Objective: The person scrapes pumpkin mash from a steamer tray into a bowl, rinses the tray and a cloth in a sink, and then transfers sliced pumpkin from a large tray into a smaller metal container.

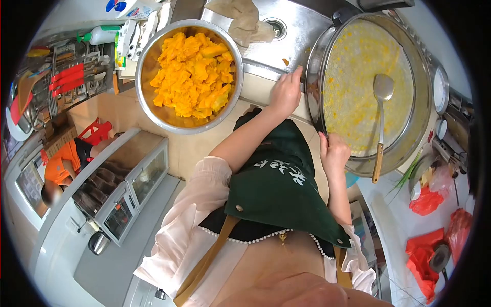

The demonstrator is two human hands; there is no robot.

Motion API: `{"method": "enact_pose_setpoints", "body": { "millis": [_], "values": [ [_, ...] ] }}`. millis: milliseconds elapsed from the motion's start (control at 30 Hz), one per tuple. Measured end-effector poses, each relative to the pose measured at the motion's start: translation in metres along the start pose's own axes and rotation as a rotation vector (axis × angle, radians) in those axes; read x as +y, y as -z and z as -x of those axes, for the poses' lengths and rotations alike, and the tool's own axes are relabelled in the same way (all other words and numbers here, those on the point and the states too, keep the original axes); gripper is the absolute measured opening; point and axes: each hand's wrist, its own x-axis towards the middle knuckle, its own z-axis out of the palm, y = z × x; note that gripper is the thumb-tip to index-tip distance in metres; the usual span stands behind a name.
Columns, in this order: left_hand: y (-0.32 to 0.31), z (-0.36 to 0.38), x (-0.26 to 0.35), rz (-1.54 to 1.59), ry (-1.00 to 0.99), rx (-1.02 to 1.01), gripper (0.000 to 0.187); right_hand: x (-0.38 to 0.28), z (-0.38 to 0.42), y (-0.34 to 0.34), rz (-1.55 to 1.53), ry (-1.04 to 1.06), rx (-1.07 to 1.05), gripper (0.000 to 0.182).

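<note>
My left hand (286, 93) is beside the sink's front edge, fingers stretched out together, their tips close to the rim of a large round metal steamer pan (327, 110). Lower on the same rim, my right hand (335, 152) has its fingers curled round the edge. A pale cloth (353, 66) dotted with yellow bits lines the pan. On the cloth lies a metal spatula (382, 89), its wooden handle hanging over the near rim. To the left stands a steel bowl (146, 89) heaped with soft orange pumpkin chunks (192, 77).
Behind is a steel sink (302, 23) with a beige cloth (240, 20) near its drain. A rack of utensils (66, 77) stands far left. A person in orange (61, 166) is beyond the glass-fronted cabinet (146, 176). Red plastic bags (427, 261) lie on the right counter.
</note>
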Motion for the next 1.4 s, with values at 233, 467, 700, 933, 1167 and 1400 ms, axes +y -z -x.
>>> {"method": "enact_pose_setpoints", "body": {
  "millis": [233,467,700,933,1167,1400],
  "values": [
    [0.012,0.000,0.008,0.119,0.149,0.082,0.055,0.008,0.002,-0.001,-0.041,0.042,0.002,0.028],
    [0.186,0.027,0.036,0.109,0.043,0.632,0.064,0.010,0.001,-0.001,-0.075,0.044,-0.006,0.027],
    [0.216,0.020,0.009,-0.413,0.081,0.361,0.052,0.011,0.000,-0.002,-0.090,0.052,-0.017,0.029],
    [0.237,0.044,0.004,-0.263,0.170,0.692,0.044,0.000,-0.010,0.010,-0.164,0.041,0.177,0.029],
    [0.288,0.142,-0.082,0.060,0.569,1.019,0.050,-0.079,-0.063,0.002,-0.741,0.115,0.140,0.013],
    [0.300,0.160,-0.119,0.253,0.715,1.042,0.051,-0.142,-0.093,-0.059,-0.720,0.068,-0.098,0.011]
  ]
}}
